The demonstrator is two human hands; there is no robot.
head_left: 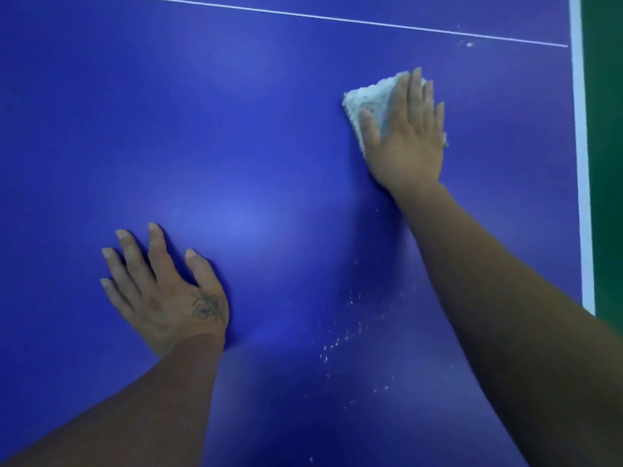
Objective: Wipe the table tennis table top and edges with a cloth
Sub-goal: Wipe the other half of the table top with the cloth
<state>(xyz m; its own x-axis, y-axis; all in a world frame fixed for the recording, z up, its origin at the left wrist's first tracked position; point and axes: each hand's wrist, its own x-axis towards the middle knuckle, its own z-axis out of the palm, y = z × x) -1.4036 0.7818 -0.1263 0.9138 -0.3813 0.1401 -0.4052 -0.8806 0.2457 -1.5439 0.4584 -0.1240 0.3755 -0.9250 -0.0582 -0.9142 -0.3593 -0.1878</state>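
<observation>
1. Table tennis table top (269, 129): deep blue and matt, filling nearly the whole view, with a soft light patch near its middle.
2. Right forearm (505, 298): bare, entering from the lower right corner and reaching up across the table top.
3. Left forearm (135, 399): bare, entering from the lower left corner.
4. Floor (606, 129): a green strip beyond the table's right edge.
5. White border stripe (580, 163): runs along the right edge of the table top, from the top of the view down to the right forearm.
6. Left hand (165, 291): palm down on the bare blue surface at lower left. The fingers are spread apart with their tips touching the table, and it holds nothing.
7. Right hand (408, 139): laid flat on the cloth at upper right. The fingers are straight and close together and the thumb is out to the left. It presses the cloth down and does not clasp it.
8. Cloth (371, 96): white, nubbly and folded, lying on the table top under the right hand. One corner shows left of the thumb and a fringe shows at the right of the palm. It is near the border stripe but apart from it.
9. Thin white line (337, 19): crosses the top of the view, slanting down to the border stripe.
10. White specks (340, 338): scattered on the blue between the two forearms.
11. Tattoo (206, 306): a dark flower-like mark on the back of the left hand, near the thumb.
12. White spot (469, 44): small, just below the thin line and above the cloth.
</observation>
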